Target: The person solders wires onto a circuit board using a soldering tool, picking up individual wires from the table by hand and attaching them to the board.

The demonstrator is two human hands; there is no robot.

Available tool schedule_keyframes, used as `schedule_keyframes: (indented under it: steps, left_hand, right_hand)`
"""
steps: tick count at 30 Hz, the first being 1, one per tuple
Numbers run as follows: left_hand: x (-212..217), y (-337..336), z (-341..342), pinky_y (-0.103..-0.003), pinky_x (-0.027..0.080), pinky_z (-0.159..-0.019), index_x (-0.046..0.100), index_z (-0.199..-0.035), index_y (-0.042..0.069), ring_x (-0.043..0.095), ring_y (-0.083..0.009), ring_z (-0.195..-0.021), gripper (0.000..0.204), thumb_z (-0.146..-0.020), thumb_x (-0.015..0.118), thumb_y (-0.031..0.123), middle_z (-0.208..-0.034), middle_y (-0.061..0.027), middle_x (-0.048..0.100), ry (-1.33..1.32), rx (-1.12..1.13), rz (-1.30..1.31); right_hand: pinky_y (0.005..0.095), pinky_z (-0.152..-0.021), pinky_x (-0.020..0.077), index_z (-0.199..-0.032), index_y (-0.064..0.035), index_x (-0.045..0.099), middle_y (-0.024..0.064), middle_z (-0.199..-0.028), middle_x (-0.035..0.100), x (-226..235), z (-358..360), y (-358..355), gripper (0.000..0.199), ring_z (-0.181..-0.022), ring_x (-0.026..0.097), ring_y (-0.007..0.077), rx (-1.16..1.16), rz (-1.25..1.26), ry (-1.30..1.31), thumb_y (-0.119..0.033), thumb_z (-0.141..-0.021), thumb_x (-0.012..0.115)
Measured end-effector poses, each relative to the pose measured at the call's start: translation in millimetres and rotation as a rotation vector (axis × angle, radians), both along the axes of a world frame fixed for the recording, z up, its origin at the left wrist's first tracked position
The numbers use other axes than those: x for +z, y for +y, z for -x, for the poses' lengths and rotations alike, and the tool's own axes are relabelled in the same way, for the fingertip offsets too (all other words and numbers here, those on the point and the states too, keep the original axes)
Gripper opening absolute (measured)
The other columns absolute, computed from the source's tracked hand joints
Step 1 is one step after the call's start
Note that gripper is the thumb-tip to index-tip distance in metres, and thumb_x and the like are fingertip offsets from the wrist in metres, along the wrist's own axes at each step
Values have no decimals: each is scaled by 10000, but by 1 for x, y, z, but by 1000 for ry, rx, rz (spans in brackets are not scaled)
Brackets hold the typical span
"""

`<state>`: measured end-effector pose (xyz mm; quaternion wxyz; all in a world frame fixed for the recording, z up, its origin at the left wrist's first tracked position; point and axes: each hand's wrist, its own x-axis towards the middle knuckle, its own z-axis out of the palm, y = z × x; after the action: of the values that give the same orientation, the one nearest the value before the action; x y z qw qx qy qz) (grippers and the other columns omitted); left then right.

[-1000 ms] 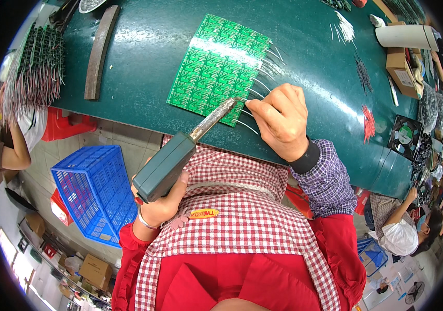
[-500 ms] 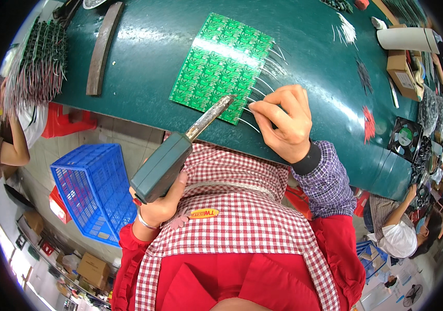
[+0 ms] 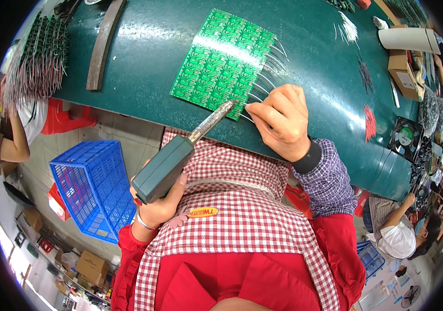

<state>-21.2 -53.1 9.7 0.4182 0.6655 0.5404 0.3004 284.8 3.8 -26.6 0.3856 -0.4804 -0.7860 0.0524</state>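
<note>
At the near edge of the green circuit board panel, my left hand grips a soldering gun, while my right hand pinches a thin wire beside its tip.

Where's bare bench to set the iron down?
Bare green top lies between the metal bar and the board, and right of the wires toward the red leads. The far right by the box is crowded.

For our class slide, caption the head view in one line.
Left hand aims soldering iron at green circuit panel; right hand pinches a wire.
</note>
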Motion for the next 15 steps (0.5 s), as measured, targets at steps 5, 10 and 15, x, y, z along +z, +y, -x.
schedule_keyframes:
  steps: [5,10,15]
  left_hand:
    - [0,2,-1,-333,567,-629,780,-1004,-23,737,-266,-701,232,-785,832,30,-891,-153,763,37,-34,-30]
    - [0,1,-2,-342,553,-611,778,-994,-13,715,-264,-669,230,-777,834,33,-860,-137,749,48,-29,-10]
    - [0,2,-1,-346,557,-618,775,-995,-16,715,-267,-678,225,-780,828,25,-870,-139,750,18,-43,-14]
  right_hand:
    - [411,-817,448,-906,-92,703,0,-782,553,-1,0,0,243,-801,594,215,-1,-1,-3,-15,-708,820]
    - [411,-820,448,-910,-91,699,2,-789,553,-1,0,0,243,-801,592,213,-1,-1,-4,-10,-717,822]
    - [410,-819,449,-908,-89,695,3,-785,544,-1,1,0,240,-800,591,214,-3,-3,-6,-12,-722,826]
